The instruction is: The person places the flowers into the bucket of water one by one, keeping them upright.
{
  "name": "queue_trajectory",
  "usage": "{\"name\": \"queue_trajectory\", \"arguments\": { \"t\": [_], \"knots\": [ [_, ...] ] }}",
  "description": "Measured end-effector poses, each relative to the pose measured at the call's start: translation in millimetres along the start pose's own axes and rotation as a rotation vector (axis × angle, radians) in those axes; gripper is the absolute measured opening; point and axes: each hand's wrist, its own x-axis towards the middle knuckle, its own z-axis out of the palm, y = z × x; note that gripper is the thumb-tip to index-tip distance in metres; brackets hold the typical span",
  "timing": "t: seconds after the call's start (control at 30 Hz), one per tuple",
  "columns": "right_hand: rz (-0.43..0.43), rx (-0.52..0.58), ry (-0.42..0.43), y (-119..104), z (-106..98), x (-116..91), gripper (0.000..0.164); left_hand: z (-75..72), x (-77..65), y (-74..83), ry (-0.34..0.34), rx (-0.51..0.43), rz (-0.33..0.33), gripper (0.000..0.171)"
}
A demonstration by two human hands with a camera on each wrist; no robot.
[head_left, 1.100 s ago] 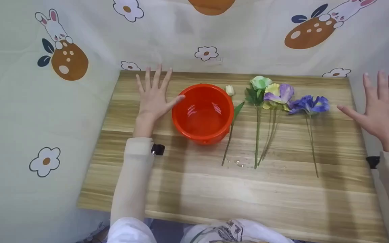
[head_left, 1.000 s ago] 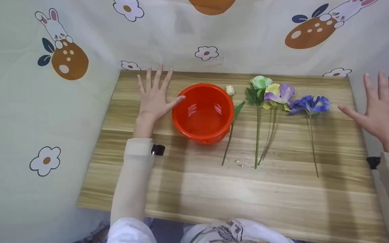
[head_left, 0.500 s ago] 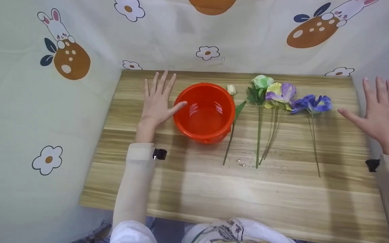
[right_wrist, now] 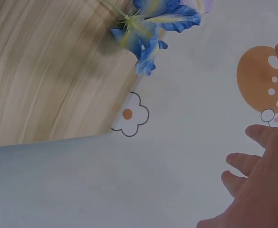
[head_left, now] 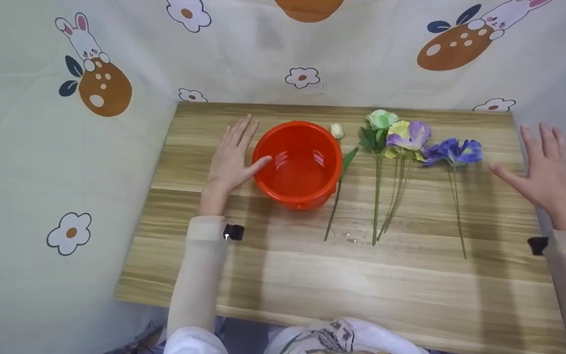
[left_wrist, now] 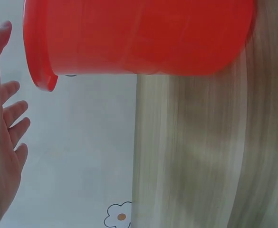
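Note:
An orange-red bucket (head_left: 298, 189) stands upright on the table, its inside bare in the head view. My left hand (head_left: 231, 160) is held above the table just left of it, fingers straight, thumb overlapping the rim. In the left wrist view that hand (left_wrist: 1, 156) shows beside the rim of the bucket (left_wrist: 143, 35). My right hand (head_left: 551, 182) hovers spread off the table's right side, holding nothing. Nearest to it lies a blue-purple artificial flower (head_left: 455, 151), which also shows as a blue flower (right_wrist: 148, 28) in the right wrist view.
Left of the blue flower lie a yellow-purple flower (head_left: 408, 137), a green flower (head_left: 380, 120) and a white tulip (head_left: 336, 131) partly behind the bucket. Small clear bits (head_left: 349, 237) lie on the wooden table (head_left: 312, 285). A patterned curtain (head_left: 361, 54) encloses the back and sides.
My left hand has come slightly down and toward me, its fingers drawing closer together. My right hand has shifted a little toward me. The bucket and flowers stay put.

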Motion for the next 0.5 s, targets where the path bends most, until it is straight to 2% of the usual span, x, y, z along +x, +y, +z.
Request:
{"name": "queue_trajectory", "arguments": {
  "t": [0.5],
  "knots": [
    [-0.001,0.007,-0.049,-0.4,11.9,-0.7,0.100,15.0,-15.9,-7.1,0.029,-0.127,0.034,0.074]
  ]
}}
